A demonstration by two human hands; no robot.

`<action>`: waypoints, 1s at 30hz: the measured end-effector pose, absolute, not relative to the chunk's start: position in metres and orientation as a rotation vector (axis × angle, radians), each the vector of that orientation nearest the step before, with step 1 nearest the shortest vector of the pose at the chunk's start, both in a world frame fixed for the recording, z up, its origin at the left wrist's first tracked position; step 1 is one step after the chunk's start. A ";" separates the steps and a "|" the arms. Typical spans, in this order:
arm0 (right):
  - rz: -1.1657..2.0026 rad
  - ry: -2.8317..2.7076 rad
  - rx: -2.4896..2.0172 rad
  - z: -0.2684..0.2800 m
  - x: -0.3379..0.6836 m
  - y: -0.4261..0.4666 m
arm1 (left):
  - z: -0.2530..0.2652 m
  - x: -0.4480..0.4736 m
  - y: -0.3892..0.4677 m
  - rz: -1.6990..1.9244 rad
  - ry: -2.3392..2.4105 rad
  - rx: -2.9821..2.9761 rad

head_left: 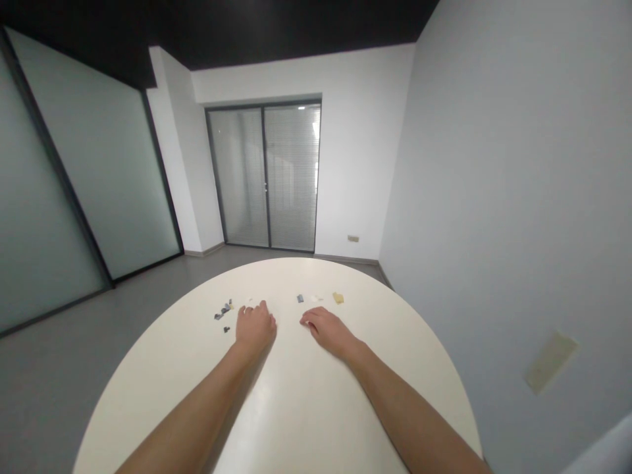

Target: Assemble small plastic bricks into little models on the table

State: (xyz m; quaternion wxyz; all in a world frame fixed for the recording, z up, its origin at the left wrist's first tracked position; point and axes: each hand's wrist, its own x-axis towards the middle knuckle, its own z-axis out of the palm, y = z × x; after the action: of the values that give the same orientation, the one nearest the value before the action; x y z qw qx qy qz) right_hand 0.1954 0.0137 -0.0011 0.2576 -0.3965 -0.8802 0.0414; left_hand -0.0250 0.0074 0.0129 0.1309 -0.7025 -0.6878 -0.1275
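Observation:
My left hand [256, 326] rests palm down on the round cream table [296, 408], its fingers apart and slightly bent. I see nothing held in it. Just to its left lie several small dark grey pieces [225, 309], and one more dark piece [226, 330] sits nearer to me. My right hand [328, 329] lies on the table with fingers loosely curved to the left; nothing shows in it. Beyond it are a small grey-blue piece [300, 299], white bits [315, 299] and a yellow piece [338, 298]. All are too small to name.
A tiny white bit [250, 300] lies beyond my left hand. The white wall [518, 164] stands close on the right. Frosted glass panels [93, 158] line the left side, and a glass door with blinds [291, 178] is at the back.

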 end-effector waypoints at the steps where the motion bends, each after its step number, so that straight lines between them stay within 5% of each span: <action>1: 0.122 -2.382 -1.076 -0.001 0.195 0.014 | 0.014 -0.023 0.006 -0.365 -1.950 -2.090; 14: 0.119 -2.368 -1.096 0.003 0.198 0.012 | -0.002 -0.003 0.010 -0.908 -1.620 -2.737; 30: 0.091 -2.362 -1.205 0.007 0.195 0.011 | -0.006 -0.002 0.008 -0.867 -1.688 -2.667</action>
State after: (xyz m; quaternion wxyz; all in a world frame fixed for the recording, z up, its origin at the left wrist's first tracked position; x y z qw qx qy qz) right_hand 0.1945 0.0109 0.0072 0.2417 -0.4406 -0.8639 0.0334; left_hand -0.0015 0.0076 -0.0059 -0.0660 -0.8130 -0.5146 -0.2643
